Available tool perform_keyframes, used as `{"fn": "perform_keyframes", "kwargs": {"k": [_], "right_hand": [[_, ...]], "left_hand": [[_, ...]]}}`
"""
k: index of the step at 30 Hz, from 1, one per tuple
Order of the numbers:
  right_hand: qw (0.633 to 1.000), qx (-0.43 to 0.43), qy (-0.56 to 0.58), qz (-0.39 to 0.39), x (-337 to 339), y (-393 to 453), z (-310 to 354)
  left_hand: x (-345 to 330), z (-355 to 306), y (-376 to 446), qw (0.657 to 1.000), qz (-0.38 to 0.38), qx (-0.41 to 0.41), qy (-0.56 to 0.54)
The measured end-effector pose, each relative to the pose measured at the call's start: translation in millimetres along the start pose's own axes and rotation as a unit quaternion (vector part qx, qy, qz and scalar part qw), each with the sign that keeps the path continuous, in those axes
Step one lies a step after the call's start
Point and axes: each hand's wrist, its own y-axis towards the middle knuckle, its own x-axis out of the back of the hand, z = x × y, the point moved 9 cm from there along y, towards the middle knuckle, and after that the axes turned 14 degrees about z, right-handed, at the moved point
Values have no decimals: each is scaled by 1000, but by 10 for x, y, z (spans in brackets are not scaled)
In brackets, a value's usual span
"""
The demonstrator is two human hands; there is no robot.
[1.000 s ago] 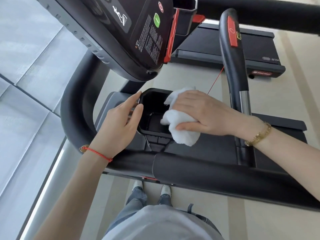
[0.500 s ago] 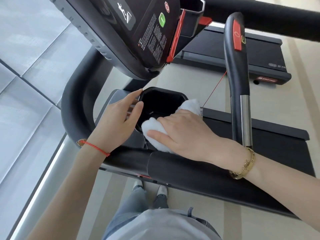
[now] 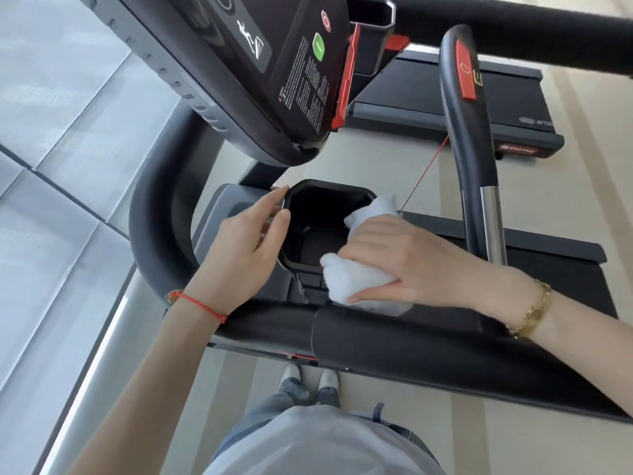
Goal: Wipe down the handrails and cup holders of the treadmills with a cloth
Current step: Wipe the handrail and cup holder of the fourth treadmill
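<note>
A black cup holder [image 3: 317, 214] sits in the treadmill's grey console tray, below the tilted display. My right hand [image 3: 407, 265] grips a white cloth [image 3: 356, 279] and presses it on the holder's right and near rim, where part of the cloth pokes up at the far corner. My left hand [image 3: 246, 255] rests with straight fingers against the holder's left rim. A thick black handrail [image 3: 428, 351] runs across in front of me, curving up on the left [image 3: 154, 228].
The display console [image 3: 274, 73] overhangs the cup holder from above. A curved grip bar [image 3: 469, 132] with a red button and chrome section stands at right, with a red safety cord beside it. Another treadmill deck [image 3: 445, 97] lies beyond. Grey tiled wall at left.
My right hand with the cloth slid from the holder's near rim back to its right side, after sweeping the other way before. My left hand stayed on the left rim.
</note>
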Motion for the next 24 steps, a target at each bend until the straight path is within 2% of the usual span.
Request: {"fn": "perform_keyframes", "kwargs": {"k": [3,8,12,15,20,22,24], "right_hand": [[999,27,-24,3,40,46,-109],[1000,-1,12,15,126,144,-327],[999,-21,26,-4,80,85,-203],[999,-6,8,-32,-30,-13,-3],[999,15,24,-46,18,-14,-75],[992,-17,96,-85,46,-75,-200],[964,-81,179,-178,124,-208,-357]], "left_hand": [[-13,9,-2,1000,7,4,-5],[-12,33,0,1000,4,7,-2],[-27,29,11,1000,5,9,-6],[-26,35,13,1000,-4,11,-12],[-20,0,4,1000,-5,9,-7],[-17,-12,4,1000,-1,7,-9],[-12,-12,-3,1000,-3,8,-12]]}}
